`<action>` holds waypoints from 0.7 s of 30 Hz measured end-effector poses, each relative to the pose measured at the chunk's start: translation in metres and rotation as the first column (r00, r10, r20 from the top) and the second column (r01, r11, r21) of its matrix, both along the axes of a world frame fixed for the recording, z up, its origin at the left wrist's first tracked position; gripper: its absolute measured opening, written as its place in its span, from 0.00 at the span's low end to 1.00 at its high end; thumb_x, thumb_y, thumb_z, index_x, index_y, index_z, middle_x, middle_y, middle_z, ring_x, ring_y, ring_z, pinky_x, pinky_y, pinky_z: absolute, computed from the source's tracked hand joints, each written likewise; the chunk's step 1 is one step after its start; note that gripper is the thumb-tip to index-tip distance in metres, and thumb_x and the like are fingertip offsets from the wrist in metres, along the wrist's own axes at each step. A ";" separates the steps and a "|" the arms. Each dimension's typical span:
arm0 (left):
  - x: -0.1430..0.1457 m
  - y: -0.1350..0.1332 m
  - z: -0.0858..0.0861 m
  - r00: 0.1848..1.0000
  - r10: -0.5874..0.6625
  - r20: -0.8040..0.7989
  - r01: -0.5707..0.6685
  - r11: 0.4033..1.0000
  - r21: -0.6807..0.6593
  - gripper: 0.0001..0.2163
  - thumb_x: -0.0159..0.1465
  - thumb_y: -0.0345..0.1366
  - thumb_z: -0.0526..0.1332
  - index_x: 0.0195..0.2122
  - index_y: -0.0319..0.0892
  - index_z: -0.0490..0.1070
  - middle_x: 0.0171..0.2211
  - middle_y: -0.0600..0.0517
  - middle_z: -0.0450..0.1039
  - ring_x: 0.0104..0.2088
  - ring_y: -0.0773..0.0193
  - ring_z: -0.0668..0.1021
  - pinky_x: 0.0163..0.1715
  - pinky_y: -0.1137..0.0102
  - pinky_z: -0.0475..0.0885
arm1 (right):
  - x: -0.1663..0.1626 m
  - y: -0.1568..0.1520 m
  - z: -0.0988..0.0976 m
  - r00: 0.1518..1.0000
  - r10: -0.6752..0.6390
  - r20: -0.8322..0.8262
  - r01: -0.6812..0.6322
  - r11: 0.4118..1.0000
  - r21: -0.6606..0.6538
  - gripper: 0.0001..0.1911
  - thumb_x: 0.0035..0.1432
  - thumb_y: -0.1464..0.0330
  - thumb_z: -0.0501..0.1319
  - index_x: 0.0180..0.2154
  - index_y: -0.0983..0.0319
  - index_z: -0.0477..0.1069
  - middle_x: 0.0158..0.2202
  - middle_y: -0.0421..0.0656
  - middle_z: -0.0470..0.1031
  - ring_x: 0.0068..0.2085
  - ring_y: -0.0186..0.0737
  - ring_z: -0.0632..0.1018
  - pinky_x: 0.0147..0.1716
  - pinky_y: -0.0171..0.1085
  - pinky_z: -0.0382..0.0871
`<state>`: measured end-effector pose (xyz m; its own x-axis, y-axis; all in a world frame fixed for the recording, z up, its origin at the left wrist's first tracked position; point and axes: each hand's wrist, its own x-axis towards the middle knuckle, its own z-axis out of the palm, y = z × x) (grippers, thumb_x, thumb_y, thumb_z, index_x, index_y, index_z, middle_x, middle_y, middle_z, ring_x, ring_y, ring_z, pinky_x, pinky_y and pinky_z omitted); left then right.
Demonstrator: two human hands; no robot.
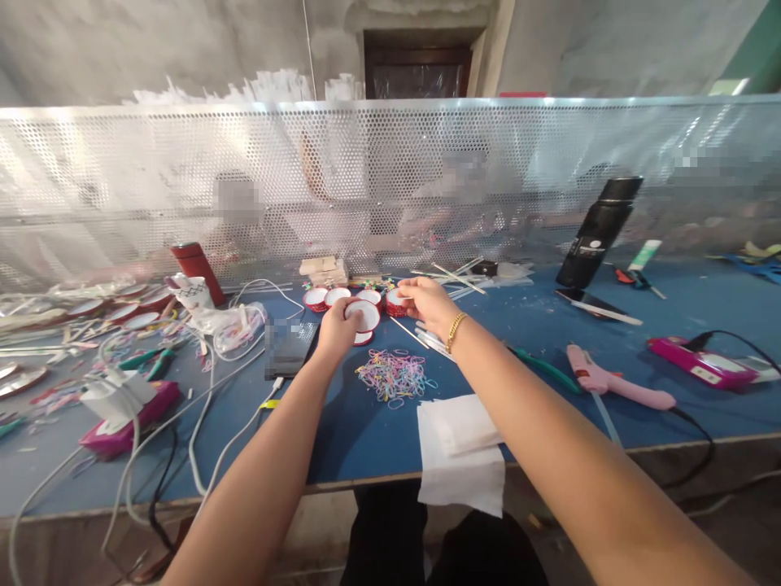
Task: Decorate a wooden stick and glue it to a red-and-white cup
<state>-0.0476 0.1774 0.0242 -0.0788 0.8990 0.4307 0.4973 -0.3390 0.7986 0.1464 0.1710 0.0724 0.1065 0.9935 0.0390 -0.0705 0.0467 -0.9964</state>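
My left hand (339,327) is closed on a small round drum (362,316) with a white face and a red rim, tilted toward me. Another such drum, mostly behind it, shows its white face (364,338) just below. My right hand (427,303) has its thumb and fingers around a red-sided drum (395,303) at the right end of a short row. More drums (316,299) stand in that row, with small colourful pinwheel-like pieces behind them. Nearer me lies a heap of pastel rubber bands (395,376).
A perforated metal screen (342,179) closes off the table's back. To the right are a pink glue gun (616,382), a magenta power strip (701,362) and a black bottle (598,232). Cables, a phone-like black slab (291,350) and a red flask (198,273) crowd the left.
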 end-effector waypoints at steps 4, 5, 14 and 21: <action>0.001 -0.005 0.004 0.999 0.037 0.017 -0.037 0.999 0.013 0.18 0.59 0.32 0.58 0.51 0.42 0.74 0.43 0.49 0.79 0.41 0.59 0.78 0.43 0.67 0.72 | 0.012 -0.018 -0.012 0.758 -0.004 0.652 -0.146 0.974 0.175 0.11 0.48 0.79 0.66 0.20 0.59 0.72 0.23 0.40 0.74 0.29 0.37 0.74 0.34 0.35 0.65; 0.002 -0.005 0.004 0.999 0.029 0.018 -0.029 0.999 0.016 0.19 0.59 0.31 0.58 0.51 0.42 0.74 0.44 0.49 0.79 0.41 0.59 0.78 0.43 0.68 0.72 | 0.015 -0.024 -0.015 0.613 -0.028 0.789 -0.189 0.965 0.180 0.12 0.48 0.78 0.67 0.19 0.59 0.73 0.24 0.40 0.76 0.30 0.39 0.75 0.35 0.36 0.65; 0.004 -0.001 -0.003 0.999 -0.042 -0.016 0.042 0.998 0.036 0.18 0.59 0.31 0.58 0.50 0.42 0.75 0.44 0.50 0.79 0.41 0.60 0.78 0.41 0.69 0.72 | -0.001 -0.078 -0.024 0.310 0.087 0.947 -0.493 0.866 0.082 0.18 0.45 0.64 0.75 0.41 0.52 0.81 0.41 0.44 0.80 0.43 0.49 0.78 0.42 0.41 0.70; 0.005 -0.004 -0.001 0.998 -0.054 -0.025 0.054 0.998 0.034 0.17 0.59 0.31 0.58 0.49 0.41 0.76 0.43 0.49 0.80 0.40 0.59 0.78 0.43 0.68 0.72 | -0.012 -0.066 -0.033 0.304 0.153 0.940 -0.524 0.851 0.031 0.11 0.53 0.75 0.66 0.36 0.55 0.82 0.37 0.44 0.81 0.40 0.46 0.80 0.40 0.39 0.68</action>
